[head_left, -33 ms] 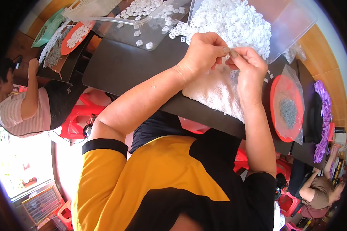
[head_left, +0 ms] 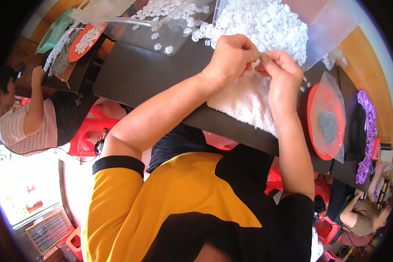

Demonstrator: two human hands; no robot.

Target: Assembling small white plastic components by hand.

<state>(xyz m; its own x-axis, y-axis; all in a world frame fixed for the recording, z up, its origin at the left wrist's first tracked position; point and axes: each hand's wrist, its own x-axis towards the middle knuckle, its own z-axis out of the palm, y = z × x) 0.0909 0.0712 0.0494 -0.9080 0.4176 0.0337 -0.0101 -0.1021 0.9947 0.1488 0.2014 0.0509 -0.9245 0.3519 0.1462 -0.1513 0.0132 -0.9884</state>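
My left hand (head_left: pixel 235 54) and my right hand (head_left: pixel 283 72) meet fingertip to fingertip above a pale pink towel (head_left: pixel 240 102). Each pinches with thumb and forefinger. Whatever lies between the fingertips is too small to make out. Just beyond my hands a big heap of small white plastic pieces (head_left: pixel 262 28) fills a clear plastic bin (head_left: pixel 321 48). A few of these pieces lie loose beside my right hand. To the right of my right forearm stands a red-orange plate (head_left: pixel 313 122), with a clear bag (head_left: pixel 336 102) holding small grey metal bits (head_left: pixel 327 126) on it.
A clear tray lid (head_left: pixel 137 37) with scattered white pieces lies left of the bin on the dark table (head_left: pixel 148 74). Purple ribbon (head_left: pixel 365 135) hangs at the far right. One person (head_left: pixel 35 113) sits at the left with an orange plate (head_left: pixel 76 52); another (head_left: pixel 364 214) is at lower right.
Almost nothing differs. My joined hands have shifted very slightly, with the fingertips still together.
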